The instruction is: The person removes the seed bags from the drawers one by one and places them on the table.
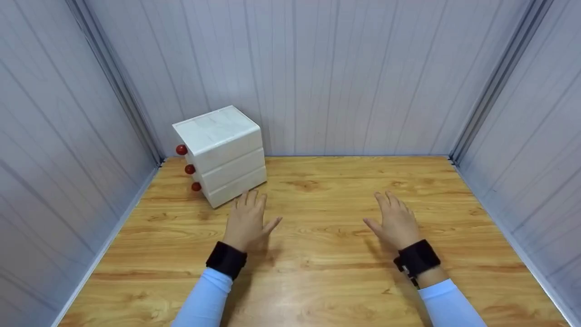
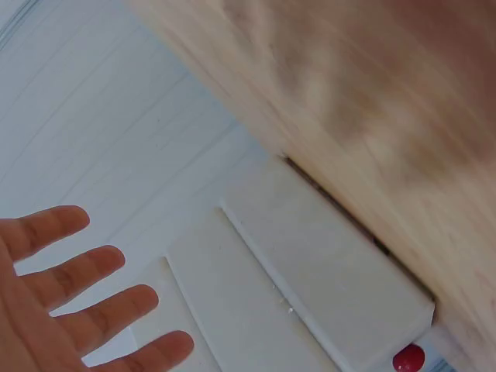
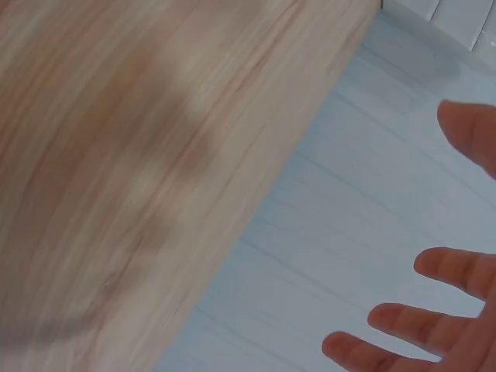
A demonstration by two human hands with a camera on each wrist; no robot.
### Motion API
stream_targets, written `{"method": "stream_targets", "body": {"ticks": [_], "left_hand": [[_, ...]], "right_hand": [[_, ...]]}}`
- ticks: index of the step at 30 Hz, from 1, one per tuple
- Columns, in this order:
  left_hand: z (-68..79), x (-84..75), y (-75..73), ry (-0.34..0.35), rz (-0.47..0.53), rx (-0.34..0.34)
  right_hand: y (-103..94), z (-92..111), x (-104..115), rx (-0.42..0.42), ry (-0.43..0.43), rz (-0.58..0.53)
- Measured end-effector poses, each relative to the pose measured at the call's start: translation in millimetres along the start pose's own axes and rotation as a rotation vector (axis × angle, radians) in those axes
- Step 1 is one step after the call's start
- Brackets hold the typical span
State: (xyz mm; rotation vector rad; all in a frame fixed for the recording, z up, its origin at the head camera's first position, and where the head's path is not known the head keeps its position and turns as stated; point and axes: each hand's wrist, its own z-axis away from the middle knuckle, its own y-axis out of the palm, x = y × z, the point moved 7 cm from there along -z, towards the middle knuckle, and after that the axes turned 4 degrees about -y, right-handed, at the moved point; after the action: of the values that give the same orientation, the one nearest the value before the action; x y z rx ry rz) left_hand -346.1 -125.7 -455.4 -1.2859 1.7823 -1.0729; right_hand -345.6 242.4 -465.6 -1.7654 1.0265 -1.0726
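Observation:
A small white chest of drawers (image 1: 231, 156) with three tiers stands at the back left of the wooden table (image 1: 317, 272). Red round knobs (image 1: 189, 169) stick out from its left-facing side. My left hand (image 1: 247, 222) is held over the table just in front of the chest, fingers spread, holding nothing. In the left wrist view its straight fingers (image 2: 108, 318) appear beside the chest's tiers (image 2: 325, 263), apart from them as far as I can tell. Further right, my right hand (image 1: 397, 222) hovers above the table with its fingers extended and nothing in it.
Pale panelled walls (image 1: 317, 77) enclose the table at the back, left and right. The chest stands close to the back wall. Black bands (image 1: 227, 260) circle both wrists, below light blue sleeves (image 1: 204, 295).

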Motion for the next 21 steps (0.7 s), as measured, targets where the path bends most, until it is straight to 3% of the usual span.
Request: {"method": "stream_targets", "body": {"ticks": [11,15,21], "left_hand": [[-18.7,37.5,-52.1,0.059,0.033,-0.247],[-32.5,58.2,-65.7,0.031,0.022,-0.256],[-60.3,97.7,-84.7,-0.072,0.005,-0.203]], "right_hand": [[-12.3,-19,43,-0.132,-0.16,-0.126],[-12.9,-27,59,-0.119,-0.192,-0.167],[-8.0,-39,77,-0.036,-0.191,-0.239]]}}
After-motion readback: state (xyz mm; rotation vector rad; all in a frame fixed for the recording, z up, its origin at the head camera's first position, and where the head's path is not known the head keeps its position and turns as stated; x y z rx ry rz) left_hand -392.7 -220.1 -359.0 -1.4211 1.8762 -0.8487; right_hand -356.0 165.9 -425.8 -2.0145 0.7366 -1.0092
